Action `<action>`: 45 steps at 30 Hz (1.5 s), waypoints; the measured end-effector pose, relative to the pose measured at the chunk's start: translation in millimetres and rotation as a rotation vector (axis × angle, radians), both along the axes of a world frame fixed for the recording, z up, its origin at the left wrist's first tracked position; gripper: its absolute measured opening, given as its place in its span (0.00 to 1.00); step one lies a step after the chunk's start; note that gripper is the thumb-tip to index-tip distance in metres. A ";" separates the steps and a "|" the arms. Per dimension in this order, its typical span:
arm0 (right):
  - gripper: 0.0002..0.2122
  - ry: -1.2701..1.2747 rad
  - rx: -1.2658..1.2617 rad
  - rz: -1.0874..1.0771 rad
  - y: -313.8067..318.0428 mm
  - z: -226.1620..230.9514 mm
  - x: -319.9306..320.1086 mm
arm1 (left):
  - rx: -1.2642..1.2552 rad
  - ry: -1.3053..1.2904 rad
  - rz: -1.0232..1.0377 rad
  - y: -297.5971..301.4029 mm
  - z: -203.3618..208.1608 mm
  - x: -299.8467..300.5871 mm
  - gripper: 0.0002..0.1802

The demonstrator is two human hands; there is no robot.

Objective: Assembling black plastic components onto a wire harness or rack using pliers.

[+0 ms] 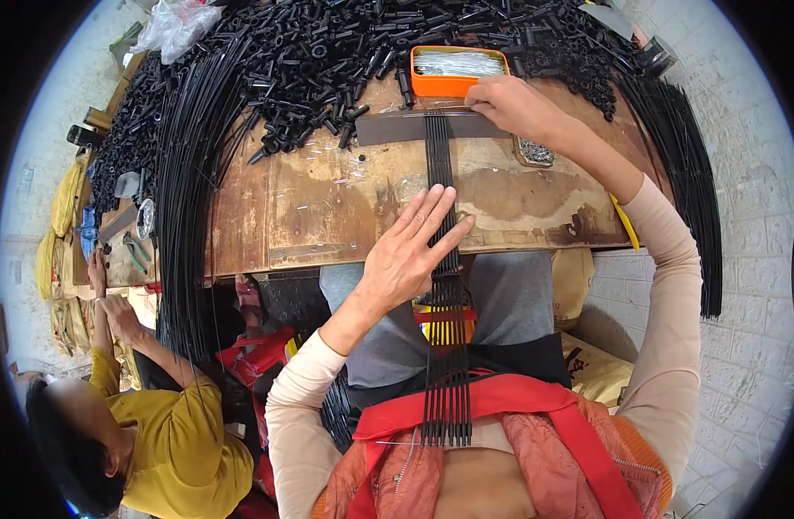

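At the far left a person in a yellow top is seen beside the tabletop, with pliers lying near that corner. A clear plastic bag is found at the upper left, and a long sheaf of thin black rods is draped over the left edge. The far side of the tabletop is covered by a heap of short black plastic tubes. An orange tin, filled with thin silvery wires, is set among them, and a small tray of little metal pieces is placed further right.

The left hand is laid flat, fingers spread open, pressing on a bundle of black ribs; nothing is gripped. The right hand is rested, fingers curled, on a dark flat bar just below the tin; whether anything is pinched cannot be told.

The bundle is laid lengthwise from the bar toward the person's body, its near ends overhanging the lap. More black rods hang at the right edge.
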State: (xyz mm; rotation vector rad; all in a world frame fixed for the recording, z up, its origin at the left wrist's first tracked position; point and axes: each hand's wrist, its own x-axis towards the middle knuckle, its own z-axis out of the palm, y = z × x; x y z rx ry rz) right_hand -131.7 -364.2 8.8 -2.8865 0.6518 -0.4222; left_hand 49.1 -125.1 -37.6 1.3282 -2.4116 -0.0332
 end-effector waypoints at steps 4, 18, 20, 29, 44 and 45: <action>0.07 -0.014 0.028 0.007 1.1 1.7 5.4 | -0.002 0.000 0.010 0.4 0.2 0.0 0.45; 0.07 -0.027 -0.020 0.096 -2.8 -1.2 1.4 | 0.019 -0.002 0.015 1.1 0.7 -2.2 0.48; 0.07 -0.066 -0.058 0.154 -9.3 -5.6 -1.1 | 0.028 -0.001 0.008 0.0 3.1 -3.5 0.48; 0.07 -0.066 -0.052 0.072 8.0 -3.4 10.2 | 0.066 0.013 0.015 1.1 5.9 -0.6 0.49; 0.14 -0.091 0.003 -0.004 11.5 8.8 0.9 | 0.066 -0.045 0.025 0.4 7.9 -3.2 0.50; 0.14 -0.090 -0.003 -0.007 20.1 16.7 -10.8 | 0.082 -0.060 0.015 -0.4 11.0 -3.6 0.50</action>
